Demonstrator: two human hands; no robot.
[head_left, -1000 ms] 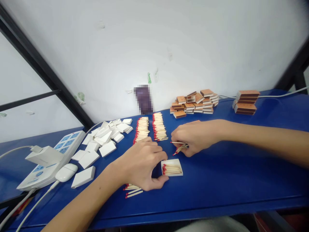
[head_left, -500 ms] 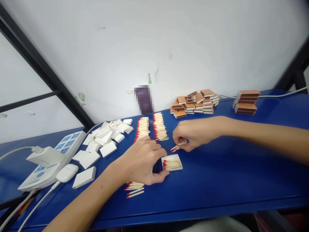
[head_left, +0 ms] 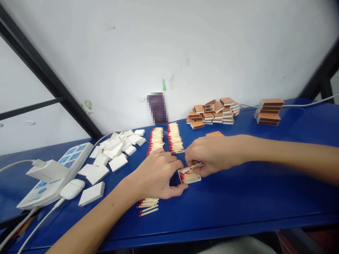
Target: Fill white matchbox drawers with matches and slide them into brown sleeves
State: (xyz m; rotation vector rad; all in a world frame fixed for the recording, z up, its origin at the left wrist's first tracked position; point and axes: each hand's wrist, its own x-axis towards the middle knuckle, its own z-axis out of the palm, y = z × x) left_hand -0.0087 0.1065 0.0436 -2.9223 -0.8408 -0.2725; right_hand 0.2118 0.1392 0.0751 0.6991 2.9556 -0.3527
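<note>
A small white matchbox tray [head_left: 194, 179] with red-tipped matches in it lies on the blue table [head_left: 238, 201]. My left hand [head_left: 157, 174] pinches the tray's left end between thumb and fingers. My right hand [head_left: 212, 155] hovers just above the tray, its fingers closed on a few matches [head_left: 192, 168] that slant down into the tray. A short row of loose matches [head_left: 148, 206] lies beside my left wrist.
Two rows of matches [head_left: 165, 139] lie behind my hands. White empty trays [head_left: 113, 151] are heaped to the left. Orange matchbox sleeves [head_left: 214, 111] are piled at the back, with a stack [head_left: 270, 112] further right. A power strip [head_left: 50, 173] and a white case [head_left: 72, 188] sit far left.
My right hand has moved left and down with its matches, from beside the tray to right over it. The left hand has shifted slightly and still holds the tray.
</note>
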